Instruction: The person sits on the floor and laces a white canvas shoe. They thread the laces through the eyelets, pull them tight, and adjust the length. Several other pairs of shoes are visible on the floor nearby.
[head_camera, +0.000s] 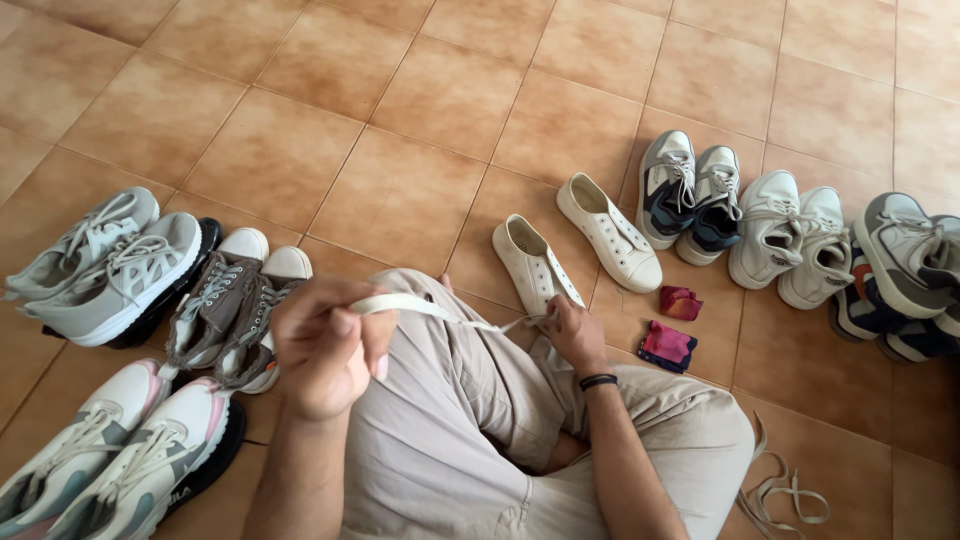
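I sit cross-legged on a tiled floor in beige trousers. My left hand (322, 345) is raised above my left knee, pinching one end of a flat cream shoelace (430, 310). The lace runs taut to my right hand (575, 335), which grips its other end just below a white laceless sneaker (535, 262). A second white sneaker (610, 232) lies a little farther away to the right. A black band circles my right wrist.
Grey sneakers (110, 262), grey canvas shoes (235, 300) and pink-trimmed white trainers (120, 450) line the left. Grey-navy shoes (692, 192), off-white trainers (795, 240) and more sneakers (905, 270) stand right. Pink socks (670, 325) and a loose lace (785, 495) lie nearby.
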